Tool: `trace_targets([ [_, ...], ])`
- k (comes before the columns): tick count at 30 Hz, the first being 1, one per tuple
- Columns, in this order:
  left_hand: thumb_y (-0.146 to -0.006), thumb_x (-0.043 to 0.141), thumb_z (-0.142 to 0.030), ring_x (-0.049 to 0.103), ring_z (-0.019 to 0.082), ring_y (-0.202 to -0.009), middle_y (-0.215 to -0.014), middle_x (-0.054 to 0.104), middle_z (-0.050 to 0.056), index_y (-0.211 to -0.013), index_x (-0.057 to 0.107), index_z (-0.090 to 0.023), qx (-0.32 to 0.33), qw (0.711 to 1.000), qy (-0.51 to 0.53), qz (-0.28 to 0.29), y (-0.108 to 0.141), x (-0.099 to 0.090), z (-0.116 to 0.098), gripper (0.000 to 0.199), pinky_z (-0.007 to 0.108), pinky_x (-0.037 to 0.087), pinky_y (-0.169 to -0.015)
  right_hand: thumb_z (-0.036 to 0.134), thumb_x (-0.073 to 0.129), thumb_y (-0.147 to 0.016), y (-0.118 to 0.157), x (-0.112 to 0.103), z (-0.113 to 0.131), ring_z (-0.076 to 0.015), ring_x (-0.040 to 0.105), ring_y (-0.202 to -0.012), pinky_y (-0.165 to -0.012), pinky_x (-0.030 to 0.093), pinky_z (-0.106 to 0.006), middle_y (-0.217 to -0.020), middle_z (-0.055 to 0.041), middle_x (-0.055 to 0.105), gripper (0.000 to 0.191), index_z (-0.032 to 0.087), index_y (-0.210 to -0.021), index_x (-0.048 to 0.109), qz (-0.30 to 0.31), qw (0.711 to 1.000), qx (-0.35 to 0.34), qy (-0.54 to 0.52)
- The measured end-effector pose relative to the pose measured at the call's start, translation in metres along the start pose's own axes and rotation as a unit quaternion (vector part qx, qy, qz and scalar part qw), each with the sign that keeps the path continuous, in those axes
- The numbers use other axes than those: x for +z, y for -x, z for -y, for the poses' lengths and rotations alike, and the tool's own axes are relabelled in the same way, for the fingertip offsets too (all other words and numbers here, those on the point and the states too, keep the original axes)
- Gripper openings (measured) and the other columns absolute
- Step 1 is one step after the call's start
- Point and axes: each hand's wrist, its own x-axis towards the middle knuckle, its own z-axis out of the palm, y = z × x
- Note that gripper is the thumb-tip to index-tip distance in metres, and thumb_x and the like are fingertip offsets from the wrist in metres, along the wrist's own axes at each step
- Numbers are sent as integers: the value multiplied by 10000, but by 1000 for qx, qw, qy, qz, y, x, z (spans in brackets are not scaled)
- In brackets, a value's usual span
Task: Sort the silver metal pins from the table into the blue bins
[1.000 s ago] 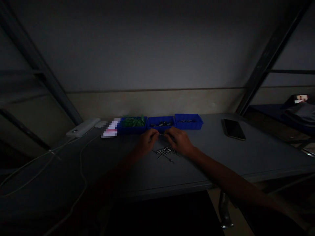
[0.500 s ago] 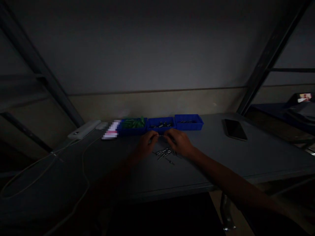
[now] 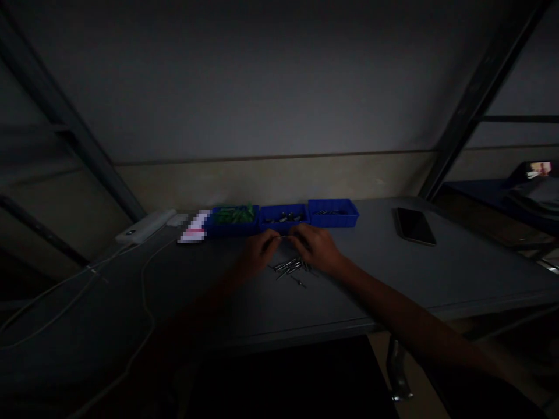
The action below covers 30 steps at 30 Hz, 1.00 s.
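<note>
Between my left hand [image 3: 261, 249] and my right hand [image 3: 318, 247] runs a thin metal rod [image 3: 283, 236], pinched at each end by closed fingers. Below them on the grey table lies a pile of slim metal pieces [image 3: 288, 266], with a single one [image 3: 299, 281] slightly nearer the front. Behind my hands stand three blue bins in a row: the left bin [image 3: 231, 230] holds green pieces, the middle bin [image 3: 283, 210] short metal parts, and the right bin [image 3: 334, 220] thin metal pieces.
A dark phone [image 3: 416, 226] lies on the right of the table [image 3: 375, 279]. At the left are a white power strip [image 3: 146, 226], cables [image 3: 144, 285] and a blurred-out bright item [image 3: 195, 228]. Metal posts flank the table.
The view has shifted slightly, so the table and bins sit a little higher and further left. Both hands keep the thin rod between them.
</note>
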Motion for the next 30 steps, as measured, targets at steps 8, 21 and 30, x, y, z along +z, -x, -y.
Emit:
trace_targets([
  [8,-839,430,-358,463,79,-477,-560,517,-53,-876,530,-175,-6,1000,16,5,2,2,0,212,184,335,-483,272,430,-908,-1,3,-1,-150,607,-709,-651,410,-242,-800,-58,660,186,172,-863,579,17,1000,14,18],
  [21,-878,354,-343,517,97,-496,-544,550,-33,-845,593,-175,-6,1000,-10,27,1,4,-1,294,194,368,-509,345,389,-914,-4,-10,-12,-136,592,-676,-623,373,-236,-776,-60,670,293,169,-836,610,-8,997,27,67],
  [30,-780,558,-287,595,154,-666,-763,647,17,-986,633,-208,-9,981,-128,145,-23,22,9,233,243,423,-602,525,320,-894,-6,-27,-49,-178,599,-642,-563,316,-247,-710,-103,666,506,156,-742,630,-82,917,329,210],
])
